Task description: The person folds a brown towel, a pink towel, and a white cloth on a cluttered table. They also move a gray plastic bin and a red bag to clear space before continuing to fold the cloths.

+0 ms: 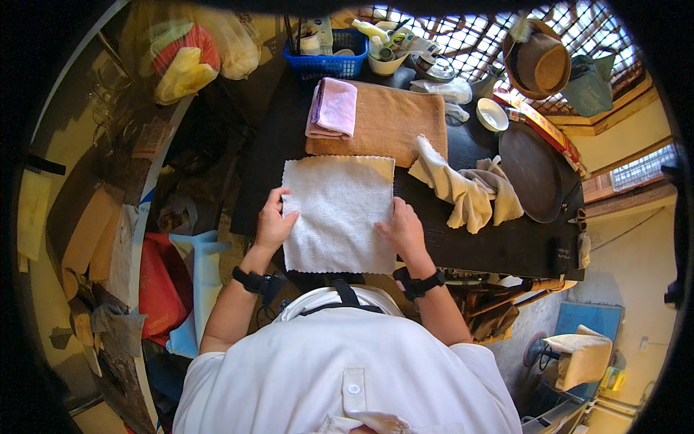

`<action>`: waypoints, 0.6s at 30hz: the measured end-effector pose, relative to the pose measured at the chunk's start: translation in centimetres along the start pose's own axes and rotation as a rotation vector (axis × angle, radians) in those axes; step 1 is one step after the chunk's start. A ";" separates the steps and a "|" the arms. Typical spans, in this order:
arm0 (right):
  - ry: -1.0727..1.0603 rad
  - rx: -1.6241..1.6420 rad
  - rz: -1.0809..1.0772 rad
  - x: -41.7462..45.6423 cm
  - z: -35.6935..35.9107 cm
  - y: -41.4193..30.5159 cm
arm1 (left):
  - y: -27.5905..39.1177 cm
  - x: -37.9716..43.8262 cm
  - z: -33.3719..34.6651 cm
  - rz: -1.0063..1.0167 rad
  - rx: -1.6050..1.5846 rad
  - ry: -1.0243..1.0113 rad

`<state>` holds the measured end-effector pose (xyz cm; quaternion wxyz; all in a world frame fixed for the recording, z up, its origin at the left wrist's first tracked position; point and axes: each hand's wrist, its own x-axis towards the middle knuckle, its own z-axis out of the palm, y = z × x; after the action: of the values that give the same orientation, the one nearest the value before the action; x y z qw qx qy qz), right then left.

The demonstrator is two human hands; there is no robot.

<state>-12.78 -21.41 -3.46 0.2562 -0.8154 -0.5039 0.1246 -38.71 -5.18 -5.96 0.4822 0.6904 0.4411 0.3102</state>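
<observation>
A square white cloth with scalloped edges (339, 217) is spread out flat at the near edge of the dark table. My left hand (275, 219) grips its left edge, thumb on top. On the opposite edge, my right hand (402, 228) holds the cloth between thumb and fingers. Beyond it lies a folded brown towel (396, 116), with a folded pink towel (333, 108) on its left end. A crumpled cream cloth (466, 190) lies to the right, one end touching the brown towel.
A blue plastic basket (328, 65) and a bowl of small items (385, 66) stand at the back. At right are a white bowl (492, 115), a dark round tray (530, 172) and a long red box (542, 130). The table's front edge (488, 266) runs below the cloths.
</observation>
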 end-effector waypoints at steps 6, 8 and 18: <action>-0.154 0.319 0.186 0.7 0.1 -0.5 | 0.6 -0.7 -1.4 -0.025 -0.106 -0.209; -0.152 0.565 0.215 0.8 0.4 0.5 | 0.8 -0.6 -1.8 0.068 -0.088 -0.227; 0.091 0.746 -0.026 -1.9 -5.1 0.2 | 9.9 -2.7 -5.8 0.144 -0.008 -0.198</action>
<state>-11.17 -24.69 0.57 0.5592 -0.6642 -0.4223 0.2602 -41.72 -6.80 5.32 0.5028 0.7454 0.3395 0.2761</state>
